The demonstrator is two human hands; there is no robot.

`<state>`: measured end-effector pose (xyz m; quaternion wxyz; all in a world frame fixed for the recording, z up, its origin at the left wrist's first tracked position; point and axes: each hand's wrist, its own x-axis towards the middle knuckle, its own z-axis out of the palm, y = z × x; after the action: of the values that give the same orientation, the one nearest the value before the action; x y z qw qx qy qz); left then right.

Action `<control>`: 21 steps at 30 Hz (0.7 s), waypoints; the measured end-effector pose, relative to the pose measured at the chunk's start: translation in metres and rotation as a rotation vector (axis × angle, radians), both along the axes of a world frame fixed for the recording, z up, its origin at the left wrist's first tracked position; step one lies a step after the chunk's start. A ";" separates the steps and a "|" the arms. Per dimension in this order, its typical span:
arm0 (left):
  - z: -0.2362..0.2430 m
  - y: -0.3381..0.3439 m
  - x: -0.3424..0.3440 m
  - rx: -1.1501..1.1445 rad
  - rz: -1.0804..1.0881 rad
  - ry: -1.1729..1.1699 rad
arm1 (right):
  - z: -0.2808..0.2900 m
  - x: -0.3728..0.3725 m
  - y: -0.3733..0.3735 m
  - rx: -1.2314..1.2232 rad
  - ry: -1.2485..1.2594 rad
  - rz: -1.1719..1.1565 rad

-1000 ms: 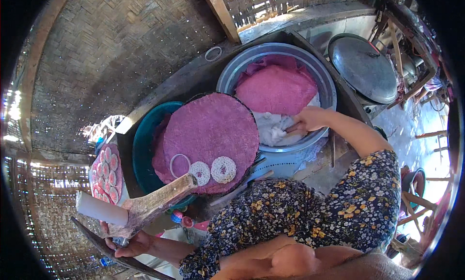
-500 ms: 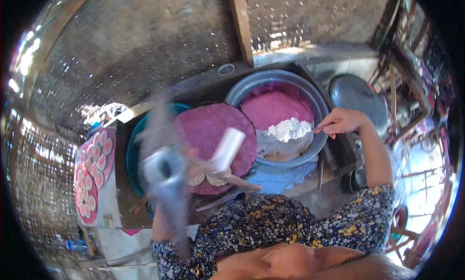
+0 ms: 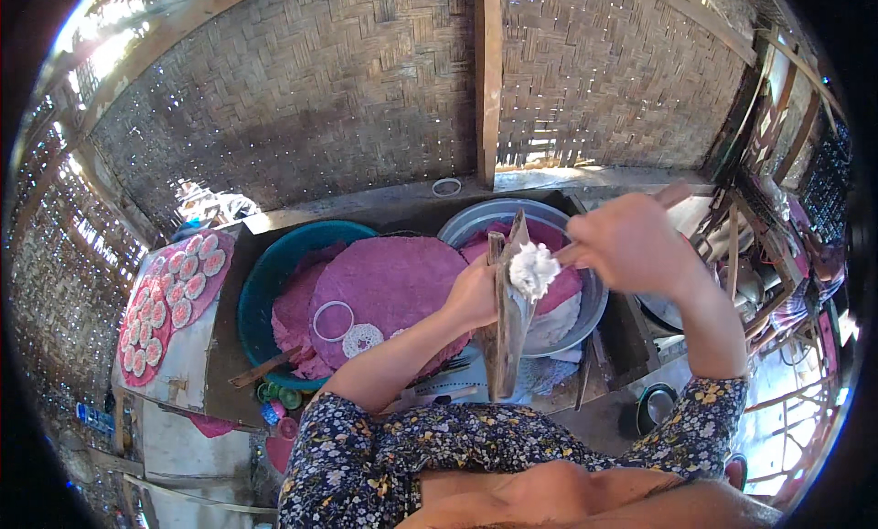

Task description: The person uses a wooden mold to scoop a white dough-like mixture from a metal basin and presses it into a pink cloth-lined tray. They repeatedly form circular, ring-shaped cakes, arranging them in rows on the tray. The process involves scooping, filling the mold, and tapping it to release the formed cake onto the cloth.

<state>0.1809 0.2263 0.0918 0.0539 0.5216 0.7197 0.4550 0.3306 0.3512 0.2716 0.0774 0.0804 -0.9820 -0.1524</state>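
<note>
My left hand [image 3: 474,296] is closed around a wooden hand press [image 3: 498,351], two rough wooden pieces with grey metal between them, held tilted over the near edge of the grey basin [image 3: 465,222]. My right hand [image 3: 626,241] grips a wooden stick [image 3: 572,254]. At its end a clump of moist white dough [image 3: 533,271] touches or overlaps the top of the press. Below, pink and white crumbly flour [image 3: 553,326] fills part of the basin. Left of it lies a round pink cloth-like surface [image 3: 402,271] bearing a white ring [image 3: 333,320] and a lacy white dough round [image 3: 364,340].
A teal basin [image 3: 249,300] with pink material stands under the round surface's left side. Several pink-and-white rounds [image 3: 181,289] lie on a pink cloth at far left. A wooden stick [image 3: 265,368] leans on the teal basin. Behind, a woven wall [image 3: 366,108] has a wooden post [image 3: 487,81].
My left hand has brought the press rightward, from above the pink round to the grey basin. My right hand has lifted the white clump up to the press. The view has tilted upward.
</note>
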 end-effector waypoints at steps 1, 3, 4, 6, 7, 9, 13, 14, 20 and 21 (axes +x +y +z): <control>0.005 -0.002 -0.002 -0.053 0.004 -0.073 | -0.006 -0.002 -0.012 0.129 0.045 0.046; 0.021 0.007 -0.001 -0.139 -0.042 -0.216 | -0.039 0.007 -0.022 0.297 0.208 0.158; -0.005 0.015 -0.014 -0.052 -0.113 -0.366 | -0.050 0.006 -0.023 0.373 0.299 0.237; 0.008 0.018 -0.008 -0.085 -0.179 -0.420 | -0.057 0.010 -0.004 0.288 0.329 0.261; 0.013 0.015 -0.006 -0.106 -0.200 -0.446 | -0.058 0.014 0.004 0.237 0.347 0.284; -0.002 0.011 -0.017 0.043 -0.267 -0.798 | -0.037 0.027 0.014 0.101 0.392 0.175; -0.023 0.013 -0.033 0.153 -0.381 -1.133 | -0.007 0.049 0.034 -0.031 0.591 0.014; -0.022 0.017 -0.027 0.105 -0.333 -0.887 | -0.007 0.044 0.035 -0.034 0.567 0.065; -0.006 0.008 -0.016 -0.076 -0.061 -0.052 | -0.023 0.018 0.031 0.038 0.388 0.265; -0.009 0.012 -0.015 -0.113 -0.068 -0.048 | -0.033 0.010 0.027 0.045 0.352 0.270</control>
<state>0.1660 0.2384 0.0833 0.1158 0.5308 0.7246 0.4240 0.3404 0.3781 0.2390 0.2654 0.1851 -0.9301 -0.1741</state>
